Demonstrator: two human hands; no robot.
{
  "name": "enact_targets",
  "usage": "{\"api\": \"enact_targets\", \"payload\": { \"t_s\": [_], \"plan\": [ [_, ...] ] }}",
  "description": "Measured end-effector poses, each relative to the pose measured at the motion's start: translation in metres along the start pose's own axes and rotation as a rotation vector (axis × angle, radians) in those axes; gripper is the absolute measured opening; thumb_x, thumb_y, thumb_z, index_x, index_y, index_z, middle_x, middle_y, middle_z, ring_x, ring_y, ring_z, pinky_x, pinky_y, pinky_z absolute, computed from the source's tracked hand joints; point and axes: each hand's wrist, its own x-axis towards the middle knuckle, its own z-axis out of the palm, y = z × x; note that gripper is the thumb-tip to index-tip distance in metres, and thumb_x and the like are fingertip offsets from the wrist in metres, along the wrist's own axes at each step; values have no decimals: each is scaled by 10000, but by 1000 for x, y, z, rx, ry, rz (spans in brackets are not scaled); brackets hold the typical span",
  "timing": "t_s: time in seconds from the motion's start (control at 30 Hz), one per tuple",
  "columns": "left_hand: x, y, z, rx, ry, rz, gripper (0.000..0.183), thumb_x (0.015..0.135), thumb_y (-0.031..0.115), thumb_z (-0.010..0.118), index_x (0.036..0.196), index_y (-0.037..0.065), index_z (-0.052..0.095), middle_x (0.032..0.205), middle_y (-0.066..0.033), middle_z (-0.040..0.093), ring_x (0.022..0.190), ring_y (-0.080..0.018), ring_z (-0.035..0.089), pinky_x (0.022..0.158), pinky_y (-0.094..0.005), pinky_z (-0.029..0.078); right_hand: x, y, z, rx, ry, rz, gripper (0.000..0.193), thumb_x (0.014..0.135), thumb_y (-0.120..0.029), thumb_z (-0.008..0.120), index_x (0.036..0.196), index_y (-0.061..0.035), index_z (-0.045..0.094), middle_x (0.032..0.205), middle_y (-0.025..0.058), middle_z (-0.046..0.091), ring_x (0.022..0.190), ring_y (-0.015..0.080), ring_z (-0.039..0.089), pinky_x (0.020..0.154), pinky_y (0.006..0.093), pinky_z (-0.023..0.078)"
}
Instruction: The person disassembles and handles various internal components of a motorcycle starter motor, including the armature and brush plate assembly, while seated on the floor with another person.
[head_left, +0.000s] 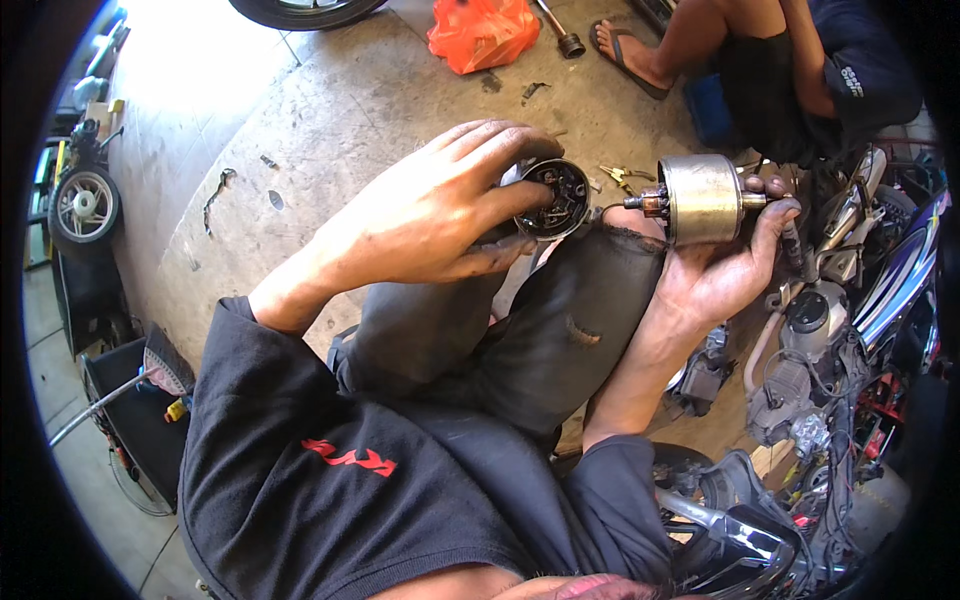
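Observation:
My left hand (470, 195) grips a round, dark metal end cap (566, 212), its hollow side showing with small parts inside, perhaps brushes. The index finger reaches into the cap's opening. In my right hand (715, 270) is a starter motor body (702, 200), a silver cylinder lying sideways. Its armature shaft (640, 204) sticks out on the left, toward the cap. The fingers and thumb close around the shaft end on the right. A gap separates cap and cylinder, both above my knees.
Yellow-handled pliers (622, 178) lie beyond my knee. Farther off are an orange plastic bag (482, 35) and a socket tool (570, 44). Another person's sandalled foot (640, 58) rests at the upper right. Motorcycle parts (790, 380) crowd the right side; a wheel (84, 206) stands far left.

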Motion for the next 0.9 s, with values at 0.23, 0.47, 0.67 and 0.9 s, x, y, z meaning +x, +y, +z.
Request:
{"api": "enact_targets", "payload": {
  "t_s": [0.23,0.47,0.67,0.9],
  "plan": [
    [14,13,-7,79,-57,-82,338,786,194,718,1087,53,656,1245,-173,529,1176,-353,510,1009,-426,426,1,-1,3,3,15,-30,255,1003,-307,567,1101,-74,597,984,14,612,926,127,589,895,329,510],
    [31,32,-19,143,-192,-161,336,728,165,747,1025,32,662,1171,-171,513,1149,-355,488,991,-435,419,-4,-1,10,-53,8,-89,263,999,-334,569,1088,-89,606,958,20,613,919,127,589,873,331,514],
    [30,26,-8,151,-112,-143,271,793,165,704,1021,32,646,1123,-180,511,1082,-365,512,940,-439,438,-4,-3,5,-35,30,-84,265,995,-340,577,1085,-93,610,951,23,611,918,134,589,881,334,510],
    [24,20,4,138,31,-128,197,867,166,654,1025,52,629,1065,-157,533,1034,-361,533,903,-435,449,-2,-3,4,-26,46,-92,274,994,-324,581,1104,-73,602,962,24,609,931,134,589,892,348,512]
  ]
}}
